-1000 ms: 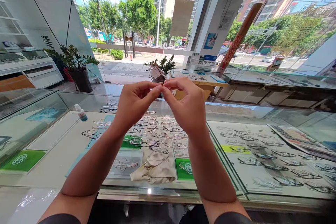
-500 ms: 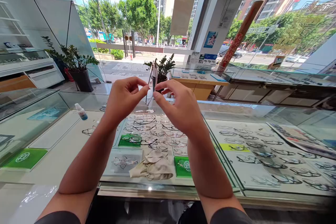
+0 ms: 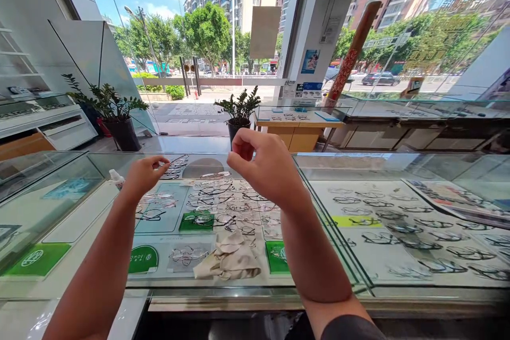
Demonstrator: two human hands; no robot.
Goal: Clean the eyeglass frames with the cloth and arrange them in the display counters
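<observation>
Glass display counter (image 3: 255, 292) across the near side of an eyewear shop, rows of eyeglass frames (image 3: 215, 196) laid out under or on the glass; can't tell which. Second display section (image 3: 382, 244) to the right, more frames in rows, yellow label (image 3: 356, 221), printed brochure (image 3: 458, 202) at its far right edge. On the middle section: crumpled beige cloth (image 3: 227, 257) near the front, green cards (image 3: 277, 256) either side of it, round green sign (image 3: 143, 259) to the left. Small white bottle (image 3: 115, 175) at far left of the counter, just beside the left hand, partly hidden.

Room: white wall cabinet (image 3: 48, 127) far left, potted plant (image 3: 123, 133) on the floor beside it, second potted plant (image 3: 239, 114) beyond the counter, wooden desk (image 3: 298, 133) with a glass top to its right. Full-height shop windows (image 3: 159, 53) behind, street, trees and apartment blocks outside.

Left hand (image 3: 143, 175): partly closed, fingertips pinching a thin-rimmed eyeglass frame (image 3: 175, 162) at the far end of the counter. Frame lies nearly flat, dark temple arm pointing right. Can't tell if it touches the glass.

Right hand (image 3: 263, 170): loosely curled, fingers bent, holding nothing, raised over the far middle of the counter, well apart from the left hand.
</observation>
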